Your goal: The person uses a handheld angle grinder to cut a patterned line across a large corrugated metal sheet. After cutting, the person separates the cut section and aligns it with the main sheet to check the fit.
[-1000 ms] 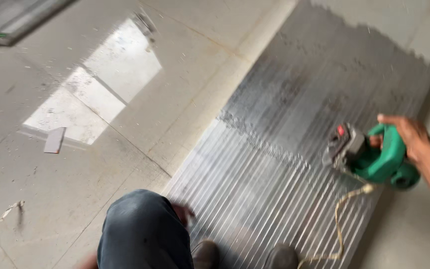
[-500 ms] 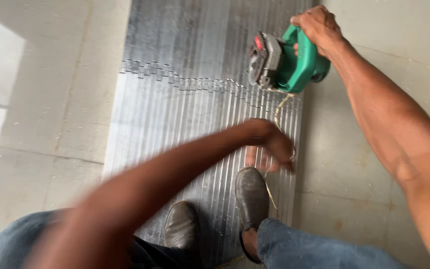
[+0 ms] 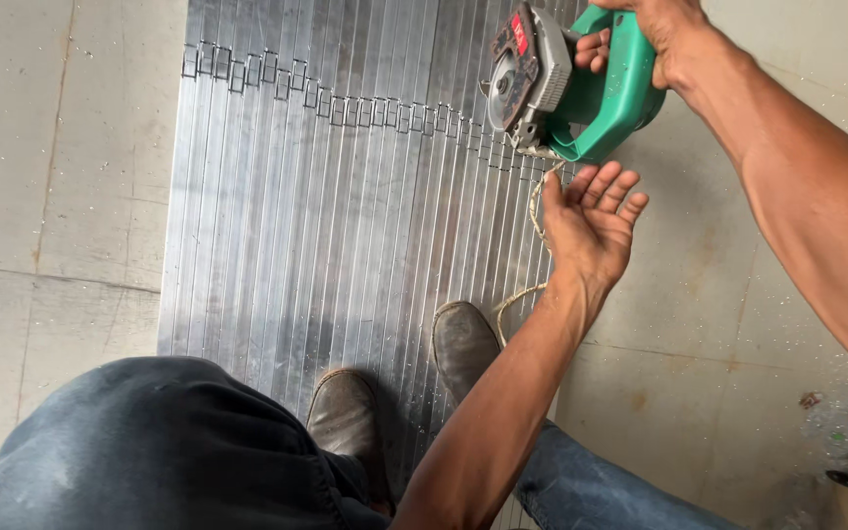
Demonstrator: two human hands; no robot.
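Two shoes (image 3: 345, 417): planted on the ribbed metal sheet (image 3: 326, 216), which lies on the tiled floor (image 3: 61, 147).
Left hand (image 3: 591, 221): half a second ago low on the sheet near the shoes, now raised beside the cord (image 3: 539, 211), fingers spread, holding nothing.
Right hand (image 3: 660, 34): closed around the handle of the green circular saw (image 3: 566, 83).
Saw: now closer over the sheet's right edge, at the row of notches (image 3: 345, 98); whether the blade touches is unclear.
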